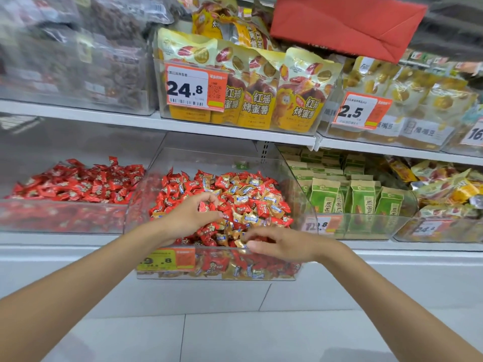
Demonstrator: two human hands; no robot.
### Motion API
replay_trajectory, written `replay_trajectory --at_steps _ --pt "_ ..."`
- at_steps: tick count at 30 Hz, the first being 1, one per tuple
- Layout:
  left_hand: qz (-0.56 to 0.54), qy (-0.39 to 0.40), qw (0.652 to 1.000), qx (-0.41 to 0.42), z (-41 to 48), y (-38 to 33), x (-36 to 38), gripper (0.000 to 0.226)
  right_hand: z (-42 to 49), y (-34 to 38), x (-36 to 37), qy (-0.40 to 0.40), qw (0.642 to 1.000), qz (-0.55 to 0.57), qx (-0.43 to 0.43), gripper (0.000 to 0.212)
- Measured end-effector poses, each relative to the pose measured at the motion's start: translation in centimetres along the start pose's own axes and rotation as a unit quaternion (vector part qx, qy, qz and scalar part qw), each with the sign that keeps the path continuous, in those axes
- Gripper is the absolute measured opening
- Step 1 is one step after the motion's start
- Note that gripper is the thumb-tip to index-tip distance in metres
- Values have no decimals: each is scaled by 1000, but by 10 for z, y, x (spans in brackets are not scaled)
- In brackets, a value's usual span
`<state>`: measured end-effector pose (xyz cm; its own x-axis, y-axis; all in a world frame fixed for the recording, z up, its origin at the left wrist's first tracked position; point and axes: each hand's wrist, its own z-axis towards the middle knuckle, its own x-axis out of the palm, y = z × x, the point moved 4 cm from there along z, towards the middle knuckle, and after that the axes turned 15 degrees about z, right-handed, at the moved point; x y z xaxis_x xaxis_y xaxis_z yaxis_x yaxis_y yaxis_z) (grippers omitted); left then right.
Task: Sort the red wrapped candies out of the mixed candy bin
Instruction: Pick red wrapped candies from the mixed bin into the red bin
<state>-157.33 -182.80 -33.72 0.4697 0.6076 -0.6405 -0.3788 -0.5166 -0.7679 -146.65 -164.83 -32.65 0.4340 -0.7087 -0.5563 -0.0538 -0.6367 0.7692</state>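
Note:
A clear plastic mixed candy bin (292, 184) stands on the lower shelf, heaped with red wrapped candies (180, 190) and gold wrapped candies (251, 216). My left hand (192, 218) is over the heap's left middle, fingers curled round several red candies (206, 206). Near the bin's front edge, my right hand (283, 244) reaches in, its fingertips pinching at a candy (244, 241) whose colour I cannot tell. To the left, a second clear bin (62, 218) holds only red wrapped candies (78, 182).
Green snack packets (363, 195) fill the bin to the right. The upper shelf (183, 126) carries yellow sweet-potato bags (256, 100) with price tags, and a red bag (347, 24) hangs above. An orange price label (167, 259) sticks to the mixed bin's front. White floor tiles lie below.

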Motion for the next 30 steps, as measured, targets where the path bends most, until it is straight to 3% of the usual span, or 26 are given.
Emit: replay_trajectory --at_steps 3,7,13,18,22,30 --pt "-7 -15 1000 -5 0 1 0 18 2 -6 1 -11 999 -40 -8 45" --pt "-11 -26 1000 -8 -1 -3 0 17 2 -4 5 -5 998 44 -35 19" --pt "-17 1 1000 -11 -1 -2 1 15 2 -3 4 -16 997 43 -69 24" --pt "-8 -40 999 -21 -5 -8 -3 17 4 -2 -3 -31 996 63 -57 24" --pt "-4 -54 998 -26 -11 -13 -7 13 6 6 -16 -99 986 126 -42 35" --pt "15 -122 992 2 -30 -20 -51 14 37 43 -20 -237 960 121 -91 23"
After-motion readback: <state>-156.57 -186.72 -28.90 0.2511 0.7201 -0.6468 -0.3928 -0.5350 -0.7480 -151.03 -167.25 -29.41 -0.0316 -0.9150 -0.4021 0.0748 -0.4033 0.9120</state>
